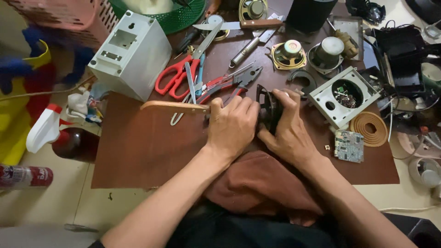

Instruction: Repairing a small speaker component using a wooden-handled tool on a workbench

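Note:
My left hand [232, 126] is closed around a tool with a pale wooden handle [172, 106] that sticks out to the left over the brown board [138, 151]. My right hand [289, 126] grips a black round speaker part [267, 108], held on edge between both hands. The tool's working end is hidden behind my left fingers, where it meets the black part. A brown cloth [262, 181] lies under my wrists at the board's near edge.
Red-handled scissors [177, 76], red pliers [225, 85], a knife [239, 25] and loose speaker drivers [287, 54] crowd the far side. A white plastic box [131, 55] stands far left, a white speaker housing [344, 96], coiled ring [370, 128] and circuit board [349, 146] at right.

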